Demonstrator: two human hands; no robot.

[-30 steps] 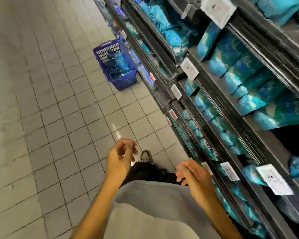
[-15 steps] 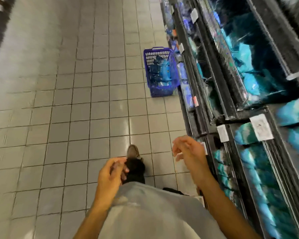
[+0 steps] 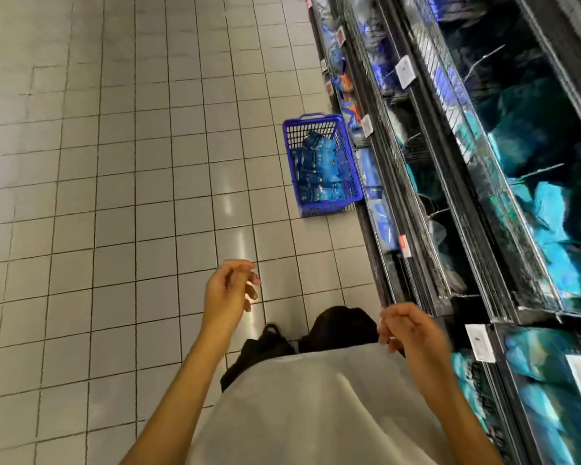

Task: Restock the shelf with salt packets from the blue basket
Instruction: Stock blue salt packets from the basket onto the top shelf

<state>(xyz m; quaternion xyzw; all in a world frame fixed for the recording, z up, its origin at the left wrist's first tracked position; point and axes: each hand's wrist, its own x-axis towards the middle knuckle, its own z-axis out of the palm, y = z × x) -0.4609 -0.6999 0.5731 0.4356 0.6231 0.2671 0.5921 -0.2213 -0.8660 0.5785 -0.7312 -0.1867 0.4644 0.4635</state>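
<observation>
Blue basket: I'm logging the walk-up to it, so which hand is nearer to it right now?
Left. The left hand hangs empty over the floor tiles short of the blue basket; the right hand, also empty, is lower in view beside the shelf.

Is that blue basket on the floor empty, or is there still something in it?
Not empty. The blue basket stands upright on the tiled floor beside the shelf, with blue salt packets piled inside, showing above and through its mesh walls.
</observation>
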